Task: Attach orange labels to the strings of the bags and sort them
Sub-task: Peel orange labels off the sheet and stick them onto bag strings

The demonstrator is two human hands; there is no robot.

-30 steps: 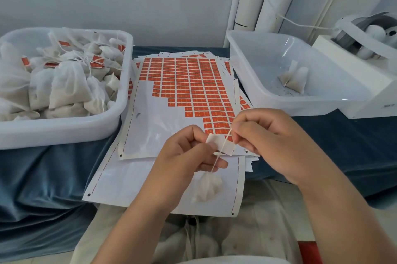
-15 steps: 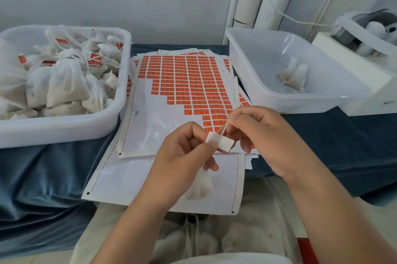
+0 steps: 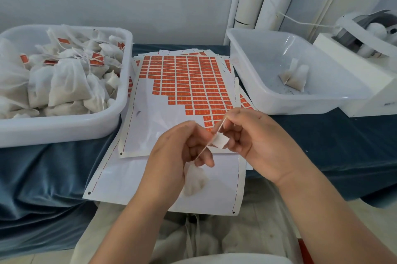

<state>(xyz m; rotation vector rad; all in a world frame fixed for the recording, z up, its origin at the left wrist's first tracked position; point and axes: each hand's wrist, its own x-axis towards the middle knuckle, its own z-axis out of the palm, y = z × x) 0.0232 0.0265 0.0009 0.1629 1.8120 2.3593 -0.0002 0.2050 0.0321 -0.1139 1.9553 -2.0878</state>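
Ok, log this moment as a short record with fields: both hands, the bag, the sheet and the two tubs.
left hand: pinches the label, white side showing
right hand: pinches the string above the label
bag: hangs from the string below the left hand
label sheet: lower left part already peeled bare
left tub: pile of bags, some with orange labels
right tub: only a few bags

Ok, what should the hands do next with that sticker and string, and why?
Probably fold the small white-backed label over the thin white string and pinch it closed. The string lies across the label: the right hand pinches its top end, the left hand holds the label, and the small white mesh bag dangles below.
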